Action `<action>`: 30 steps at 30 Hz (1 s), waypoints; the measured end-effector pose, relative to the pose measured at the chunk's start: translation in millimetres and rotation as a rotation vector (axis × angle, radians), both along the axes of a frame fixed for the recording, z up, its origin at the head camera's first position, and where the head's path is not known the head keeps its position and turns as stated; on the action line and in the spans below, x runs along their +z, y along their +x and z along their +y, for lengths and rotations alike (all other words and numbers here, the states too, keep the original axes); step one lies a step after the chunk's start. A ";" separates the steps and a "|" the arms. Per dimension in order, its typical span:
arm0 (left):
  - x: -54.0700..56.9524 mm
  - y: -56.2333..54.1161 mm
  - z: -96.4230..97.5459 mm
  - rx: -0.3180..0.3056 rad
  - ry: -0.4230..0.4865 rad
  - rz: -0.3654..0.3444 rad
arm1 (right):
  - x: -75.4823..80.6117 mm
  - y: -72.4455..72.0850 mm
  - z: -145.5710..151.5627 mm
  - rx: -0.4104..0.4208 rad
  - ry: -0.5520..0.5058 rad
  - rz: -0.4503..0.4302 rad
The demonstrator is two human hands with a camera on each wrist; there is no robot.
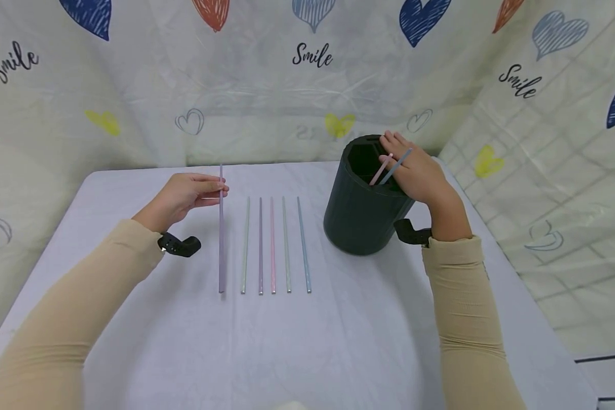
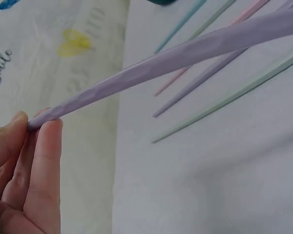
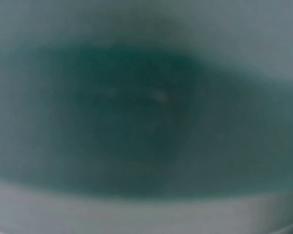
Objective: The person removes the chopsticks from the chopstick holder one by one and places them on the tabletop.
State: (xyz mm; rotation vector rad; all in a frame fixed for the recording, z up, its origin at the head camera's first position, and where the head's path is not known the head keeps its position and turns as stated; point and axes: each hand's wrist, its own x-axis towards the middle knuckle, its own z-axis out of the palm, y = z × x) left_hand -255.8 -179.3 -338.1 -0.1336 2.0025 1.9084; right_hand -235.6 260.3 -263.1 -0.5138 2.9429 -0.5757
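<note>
My left hand (image 1: 187,193) pinches a purple chopstick (image 1: 221,239) near its thin far end, between thumb and fingers. In the left wrist view the same chopstick runs from the fingertips up to the right, over the row. Right of it on the table lie a light green chopstick (image 1: 245,245), another purple one (image 1: 261,245), a pink one (image 1: 273,245), a second green one (image 1: 286,245) and a blue one (image 1: 304,245). My right hand (image 1: 417,171) grips the top rim of a dark green container (image 1: 361,216). Beside its thumb, a pink stick (image 1: 381,169) and a blue stick (image 1: 396,166) stick out.
A white cloth covers the table (image 1: 287,353). Behind it hangs a pale curtain (image 1: 266,131) printed with hearts and the word Smile, and it continues along the right side. Only a blurred dark green surface (image 3: 136,136) fills most of the right wrist view.
</note>
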 end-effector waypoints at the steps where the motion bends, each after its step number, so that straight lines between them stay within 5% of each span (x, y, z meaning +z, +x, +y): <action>1: -2.2 -1.6 -1.0 -0.001 0.001 -0.011 | 0.1 -0.3 0.1 0.000 -0.001 0.001; 15: -36.0 -23.6 1.8 0.025 -0.027 -0.132 | -1.2 -1.7 0.5 -0.009 -0.003 -0.008; 22: -47.2 -26.0 7.2 0.029 -0.102 -0.196 | -1.4 -2.3 0.0 -0.002 -0.004 -0.007; 30: -62.5 -27.6 12.8 0.056 -0.139 -0.187 | -1.8 -1.8 0.5 -0.009 -0.006 -0.005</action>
